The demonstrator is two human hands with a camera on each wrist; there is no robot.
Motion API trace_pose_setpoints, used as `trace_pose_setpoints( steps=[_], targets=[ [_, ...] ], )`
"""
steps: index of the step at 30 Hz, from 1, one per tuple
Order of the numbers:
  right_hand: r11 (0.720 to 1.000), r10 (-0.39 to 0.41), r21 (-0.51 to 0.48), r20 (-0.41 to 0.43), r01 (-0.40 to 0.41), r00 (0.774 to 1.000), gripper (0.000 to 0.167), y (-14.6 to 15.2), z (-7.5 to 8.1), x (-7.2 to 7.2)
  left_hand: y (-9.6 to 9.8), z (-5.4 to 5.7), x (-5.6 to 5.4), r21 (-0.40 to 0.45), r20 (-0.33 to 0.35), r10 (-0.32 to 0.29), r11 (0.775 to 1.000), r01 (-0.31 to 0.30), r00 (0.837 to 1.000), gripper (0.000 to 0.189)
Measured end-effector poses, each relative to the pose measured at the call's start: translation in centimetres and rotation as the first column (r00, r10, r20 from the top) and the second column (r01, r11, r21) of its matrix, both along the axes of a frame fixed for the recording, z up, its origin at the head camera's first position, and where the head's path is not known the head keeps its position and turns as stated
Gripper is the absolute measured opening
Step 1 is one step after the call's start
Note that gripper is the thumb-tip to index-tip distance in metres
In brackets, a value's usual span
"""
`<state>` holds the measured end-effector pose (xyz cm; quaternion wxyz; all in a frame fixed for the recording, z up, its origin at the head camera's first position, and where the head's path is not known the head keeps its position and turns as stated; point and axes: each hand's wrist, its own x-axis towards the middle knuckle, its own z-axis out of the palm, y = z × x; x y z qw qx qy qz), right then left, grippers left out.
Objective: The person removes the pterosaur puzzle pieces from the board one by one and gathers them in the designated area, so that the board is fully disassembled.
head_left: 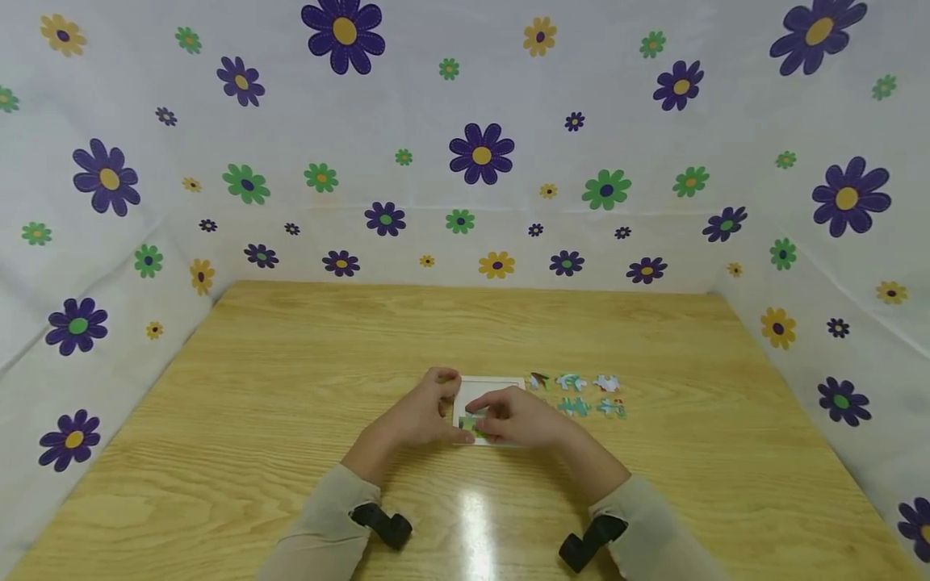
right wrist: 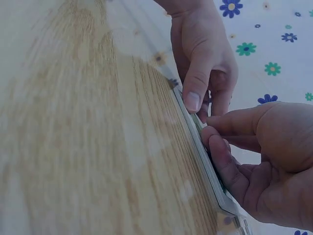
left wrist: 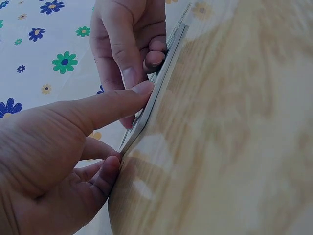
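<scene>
A small white puzzle tray (head_left: 490,379) lies flat on the wooden table. My left hand (head_left: 424,411) holds its left side, fingers by the far corner and thumb over the near corner. Inside that near left corner shows a green puzzle piece (head_left: 467,423). Over the tray is my right hand (head_left: 526,417), its bent index finger and thumb at the piece, covering part of it. In the right wrist view, the right hand's thumb and index tips (right wrist: 209,131) come close together at the tray's surface. The right hand hides the tray's near right part.
Right of the tray, several loose puzzle pieces lie in two rows, among them a brown-and-green piece (head_left: 538,381), a teal piece (head_left: 574,407) and a white-and-red piece (head_left: 606,383). A flower-printed white cloth (head_left: 407,105) encloses the table (head_left: 327,339) at the back and sides.
</scene>
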<state>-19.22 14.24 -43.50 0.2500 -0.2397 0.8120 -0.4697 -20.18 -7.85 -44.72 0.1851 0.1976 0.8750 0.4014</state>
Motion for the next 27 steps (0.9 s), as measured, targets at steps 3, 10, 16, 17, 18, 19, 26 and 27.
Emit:
trace_pose_setpoints(
  steps=[3, 10, 16, 17, 18, 19, 26, 27],
  targets=[
    [1.0, 0.023, 0.013, -0.022, -0.022, 1.0, 0.031, -0.14, 0.15, 0.1, -0.06, 0.0, -0.02, -0.002, -0.009, -0.004, 1.0, 0.004, 1.0, 0.099],
    [1.0, -0.005, -0.021, 0.057, 0.007, 0.998, 0.028, 0.17, 0.14, -0.15, -0.01, 0.04, 0.1, 0.005, -0.017, -0.006, 1.0, 0.006, 1.0, 0.099],
    [0.998, -0.012, -0.054, 0.077, 0.016, 0.997, 0.024, 0.27, 0.07, -0.4, 0.1, 0.32, 0.05, 0.007, -0.015, -0.001, 1.0, 0.001, 1.0, 0.098],
    [0.998, -0.011, -0.058, 0.075, 0.015, 0.997, 0.024, 0.29, 0.04, -0.42, 0.11, 0.36, 0.03, 0.005, -0.017, -0.003, 1.0, 0.003, 1.0, 0.098],
    [0.998, -0.009, -0.063, 0.071, 0.014, 0.997, 0.024, 0.3, 0.02, -0.45, 0.12, 0.4, 0.02, 0.005, -0.018, -0.004, 1.0, 0.004, 1.0, 0.098],
    [0.998, -0.007, -0.067, 0.068, 0.011, 0.998, 0.023, 0.32, -0.02, -0.47, 0.12, 0.43, 0.0, 0.003, -0.02, -0.006, 1.0, 0.006, 1.0, 0.098],
    [0.995, -0.001, -0.1, 0.065, 0.008, 0.998, 0.022, 0.35, -0.03, -0.47, 0.07, 0.46, -0.08, -0.006, -0.015, -0.024, 1.0, 0.024, 1.0, 0.101],
    [0.995, -0.005, -0.101, 0.064, 0.012, 0.998, 0.022, 0.33, -0.04, -0.46, 0.04, 0.4, -0.11, -0.01, -0.016, -0.027, 1.0, 0.027, 0.999, 0.102]
  ],
)
